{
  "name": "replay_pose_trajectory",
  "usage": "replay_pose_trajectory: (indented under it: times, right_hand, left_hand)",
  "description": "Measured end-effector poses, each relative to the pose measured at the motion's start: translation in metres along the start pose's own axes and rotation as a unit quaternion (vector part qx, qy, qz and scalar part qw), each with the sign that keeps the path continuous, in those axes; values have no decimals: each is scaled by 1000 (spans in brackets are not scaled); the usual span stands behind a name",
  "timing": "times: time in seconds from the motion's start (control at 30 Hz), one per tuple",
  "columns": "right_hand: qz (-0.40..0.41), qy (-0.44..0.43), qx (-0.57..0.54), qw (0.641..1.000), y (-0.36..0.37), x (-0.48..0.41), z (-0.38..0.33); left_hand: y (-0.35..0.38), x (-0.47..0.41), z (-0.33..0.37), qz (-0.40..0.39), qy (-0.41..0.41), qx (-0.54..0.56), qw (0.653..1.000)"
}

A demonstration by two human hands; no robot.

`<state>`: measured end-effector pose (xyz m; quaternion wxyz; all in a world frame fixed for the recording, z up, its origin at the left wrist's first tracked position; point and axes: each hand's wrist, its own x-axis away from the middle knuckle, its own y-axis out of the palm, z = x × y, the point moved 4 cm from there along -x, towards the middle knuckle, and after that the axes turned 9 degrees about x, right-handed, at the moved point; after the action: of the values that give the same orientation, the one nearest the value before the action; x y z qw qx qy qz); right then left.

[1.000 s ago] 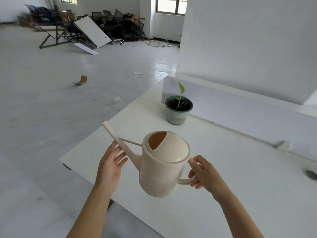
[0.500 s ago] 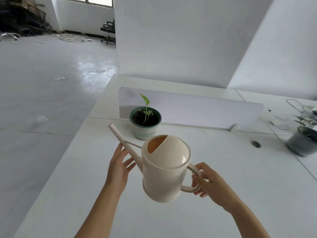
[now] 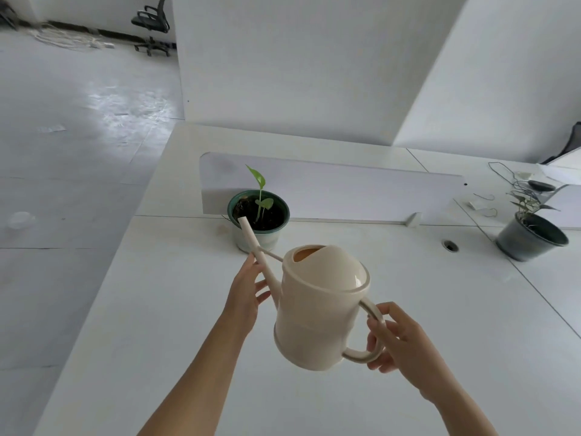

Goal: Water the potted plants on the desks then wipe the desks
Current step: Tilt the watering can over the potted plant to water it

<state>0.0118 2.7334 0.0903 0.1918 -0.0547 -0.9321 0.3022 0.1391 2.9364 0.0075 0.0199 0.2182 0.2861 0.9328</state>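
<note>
The left hand steadies with loose fingers the long spout of a cream plastic watering can, its tip over the green-rimmed ceramic pot holding a seedling on the white counter, while the right hand grips the can's loop handle.

Just the one camera here, worn on the person's head, wide-angle, looking forward and down over a white desk. It sits close to the action: both forearms come up from the bottom edge, with the left hand and right hand near mid-frame around a cream watering can. Further out the view faces a low divider panel and a green pot in front of it, with a dark pot out at the right edge. The upper left catches open floor and a far-off office chair. Straight lines bend towards the edges, so it's a pretty wide lens.
</note>
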Motion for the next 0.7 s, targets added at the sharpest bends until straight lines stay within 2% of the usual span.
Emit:
replay_pose_trajectory:
  times: [0.17, 0.7]
  right_hand:
    - [-3, -12, -8, 1000, -3, -4, -16]
    - [-64, -44, -5, 997, 1, -16, -51]
  left_hand:
    - [7, -14, 8, -2, -22, -32, 999]
    - [17, -29, 15, 19, -41, -30, 999]
